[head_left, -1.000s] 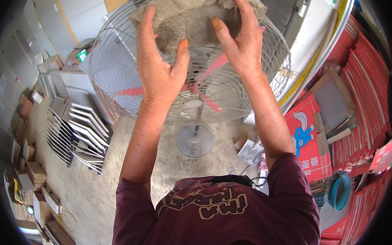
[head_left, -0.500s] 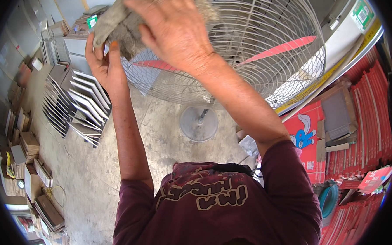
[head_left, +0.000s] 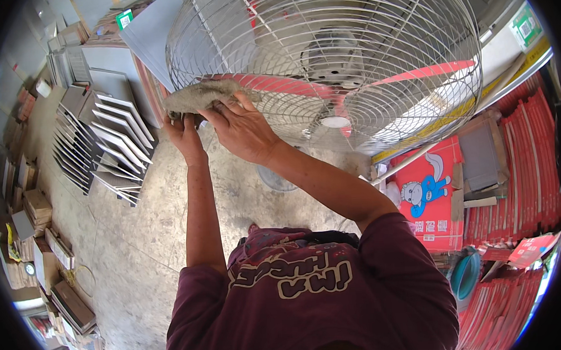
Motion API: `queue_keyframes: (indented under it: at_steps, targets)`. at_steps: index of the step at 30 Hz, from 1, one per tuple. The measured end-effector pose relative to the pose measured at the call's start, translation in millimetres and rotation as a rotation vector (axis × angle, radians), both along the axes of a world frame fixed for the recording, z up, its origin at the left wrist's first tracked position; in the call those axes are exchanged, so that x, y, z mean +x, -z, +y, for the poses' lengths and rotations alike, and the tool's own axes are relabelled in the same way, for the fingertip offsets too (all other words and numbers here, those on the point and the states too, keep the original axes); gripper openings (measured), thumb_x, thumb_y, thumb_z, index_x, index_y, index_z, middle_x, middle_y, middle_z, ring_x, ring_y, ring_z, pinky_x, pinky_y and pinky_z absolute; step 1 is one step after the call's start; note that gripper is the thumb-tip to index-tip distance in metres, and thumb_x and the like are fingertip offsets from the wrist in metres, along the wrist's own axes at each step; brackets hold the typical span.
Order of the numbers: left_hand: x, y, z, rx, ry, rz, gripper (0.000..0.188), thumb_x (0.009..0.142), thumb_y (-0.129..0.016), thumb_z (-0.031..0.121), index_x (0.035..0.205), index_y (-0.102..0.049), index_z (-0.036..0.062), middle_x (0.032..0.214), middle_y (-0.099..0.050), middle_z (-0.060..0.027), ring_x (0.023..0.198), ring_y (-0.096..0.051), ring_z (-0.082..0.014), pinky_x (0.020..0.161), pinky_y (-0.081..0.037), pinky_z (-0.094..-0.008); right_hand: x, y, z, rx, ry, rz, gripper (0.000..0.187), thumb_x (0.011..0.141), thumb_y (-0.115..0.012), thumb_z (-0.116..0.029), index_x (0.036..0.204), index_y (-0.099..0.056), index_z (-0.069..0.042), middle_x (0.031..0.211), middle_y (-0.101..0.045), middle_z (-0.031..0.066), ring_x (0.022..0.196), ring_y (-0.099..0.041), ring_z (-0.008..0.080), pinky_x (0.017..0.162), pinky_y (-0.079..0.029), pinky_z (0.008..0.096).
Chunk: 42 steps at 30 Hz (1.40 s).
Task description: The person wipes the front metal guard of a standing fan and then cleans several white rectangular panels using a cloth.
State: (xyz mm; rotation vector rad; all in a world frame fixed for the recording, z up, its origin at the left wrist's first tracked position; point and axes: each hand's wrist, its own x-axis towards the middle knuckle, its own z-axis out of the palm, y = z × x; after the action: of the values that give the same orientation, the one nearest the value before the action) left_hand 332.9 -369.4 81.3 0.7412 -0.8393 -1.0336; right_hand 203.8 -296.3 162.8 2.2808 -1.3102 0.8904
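Note:
A large standing fan (head_left: 334, 121) with a round wire guard and red blades fills the upper middle. At the lower left part of its guard is a grey, dirty rag (head_left: 205, 96), bunched into a long fold. My left hand (head_left: 187, 140) grips the rag's left end from below, its fingertips partly hidden under the cloth. My right hand (head_left: 244, 131) reaches across to the left, with bent fingers closed on the near edge of the rag. Whether the rag presses on the wires cannot be made out.
White and dark panels (head_left: 119, 141) stand in a rack on the left. Cardboard boxes (head_left: 38, 207) line the far left. At right are stacked red cartons (head_left: 533, 158), a red printed carton (head_left: 428, 193) and a teal basin (head_left: 465, 278). The fan's round base (head_left: 277, 178) stands on the concrete floor.
Both hands and the rag have come down and nearer. The right hand has gone from lying over the rag to its near edge. More of the fan shows, sitting higher in view.

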Motion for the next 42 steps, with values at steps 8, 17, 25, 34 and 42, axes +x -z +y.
queue_keyframes:
  at_steps: [8,17,25,34,42]
  targets:
    - [-33.8,-78.1,39.9,-0.304,-0.016,-0.053,0.056,0.092,-0.05,0.004,0.139,-0.02,0.0037,0.131,-0.043,-0.0165,0.118,-0.044,-0.0242,0.098,-0.037,-0.0352,-9.6,-45.6,31.4,-0.054,0.033,-0.243,0.056,0.077,-0.061,-0.009,0.13,-0.043,-0.007,0.112,-0.058,0.0146,0.122,-0.044,0.0328,0.105,-0.028,0.0466]
    - [-108.6,-133.3,91.7,-0.649,-0.027,-0.323,0.065,0.083,-0.057,0.0,0.137,-0.02,-0.0037,0.143,-0.026,-0.0187,0.125,-0.038,-0.0263,0.103,-0.032,-0.0407,-82.0,-89.5,93.7,-0.378,0.272,-0.324,0.066,0.072,-0.067,-0.005,0.132,-0.041,-0.001,0.118,-0.055,0.0185,0.112,-0.047,0.0371,0.098,-0.035,0.0459]
    - [-196.4,-154.5,142.7,-0.966,0.162,-0.521,0.066,0.07,-0.066,0.003,0.129,-0.038,-0.0007,0.116,-0.056,-0.019,0.104,-0.055,-0.0362,0.103,-0.029,-0.0503,-168.7,-99.8,140.7,-0.574,0.414,-0.814,0.056,0.085,-0.059,-0.001,0.136,-0.037,-0.003,0.136,-0.043,0.0118,0.117,-0.046,0.0193,0.092,-0.041,0.0314]
    - [-172.2,-147.9,124.0,-0.845,0.076,-0.414,0.077,0.075,-0.063,-0.003,0.138,-0.018,-0.0043,0.141,-0.027,-0.0201,0.13,-0.033,-0.0324,0.104,-0.033,-0.0412,-142.8,-102.6,118.2,-0.527,0.112,-0.895,0.059,0.085,-0.058,-0.002,0.138,-0.031,-0.001,0.141,-0.034,0.0123,0.122,-0.042,0.0211,0.094,-0.041,0.0315]
    - [-87.7,-153.0,69.3,-0.606,-0.178,-0.279,0.069,0.081,-0.059,0.001,0.138,-0.02,-0.0001,0.134,-0.036,-0.0176,0.121,-0.04,-0.0264,0.101,-0.035,-0.0391,-75.1,-100.2,60.5,-0.449,0.024,-0.399,0.058,0.075,-0.063,-0.003,0.129,-0.045,-0.003,0.119,-0.054,0.017,0.112,-0.046,0.0346,0.092,-0.04,0.041]
